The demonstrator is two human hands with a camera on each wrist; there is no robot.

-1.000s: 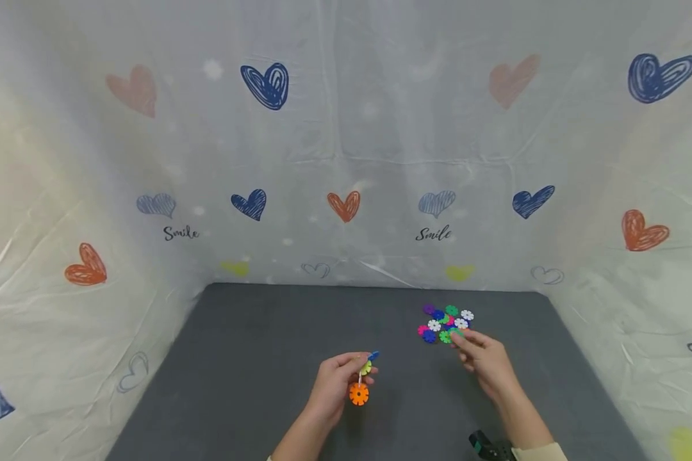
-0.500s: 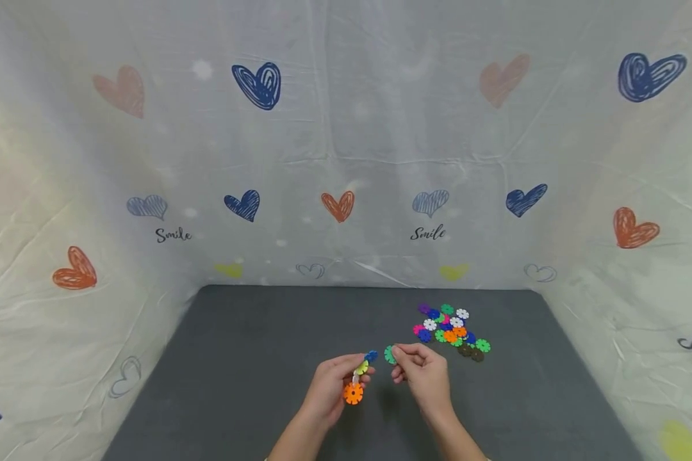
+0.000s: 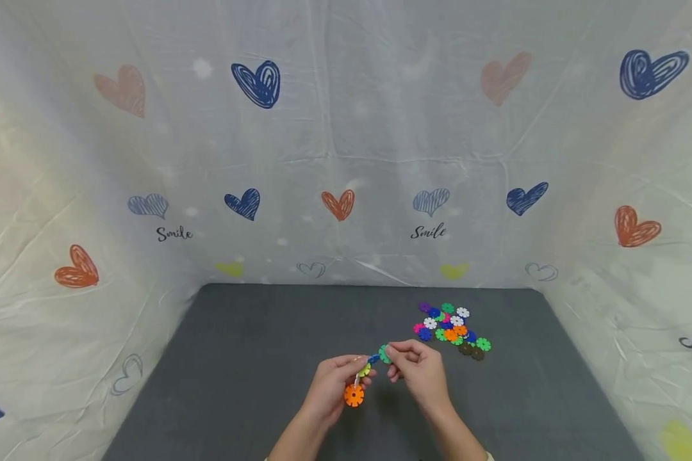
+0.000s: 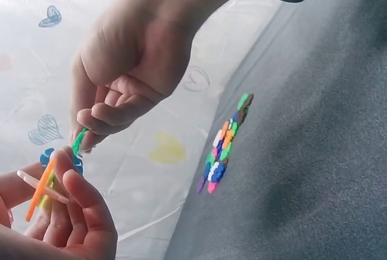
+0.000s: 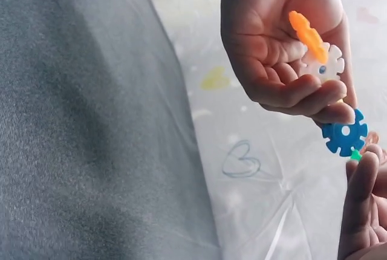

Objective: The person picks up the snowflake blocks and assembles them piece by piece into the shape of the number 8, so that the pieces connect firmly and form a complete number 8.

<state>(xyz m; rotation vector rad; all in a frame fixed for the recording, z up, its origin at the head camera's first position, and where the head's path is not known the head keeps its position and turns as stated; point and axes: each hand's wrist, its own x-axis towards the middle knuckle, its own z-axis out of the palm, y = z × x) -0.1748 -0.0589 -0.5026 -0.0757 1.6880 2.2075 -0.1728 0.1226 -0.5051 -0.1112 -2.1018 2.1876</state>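
My left hand [image 3: 331,384] pinches a short chain of notched plastic discs. An orange disc [image 3: 354,396] hangs lowest, a white disc [image 5: 329,63] joins it, then a yellow disc [image 3: 364,370] by the thumb. At the chain's far end a blue disc [image 5: 344,132] sticks out past the left fingertips. With thumb and fingers my right hand [image 3: 421,374] pinches a green disc [image 3: 384,353], its edge against the blue one. Whether their slots are engaged I cannot tell.
On the dark grey table [image 3: 254,358], several loose notched discs [image 3: 450,326] in mixed colours lie in a cluster beyond my right hand. A white curtain [image 3: 369,141] printed with hearts encloses the table's back and sides.
From the disc cluster my right hand has come leftward with the green disc, up to the blue disc. My left hand stays nearly in place with the chain.
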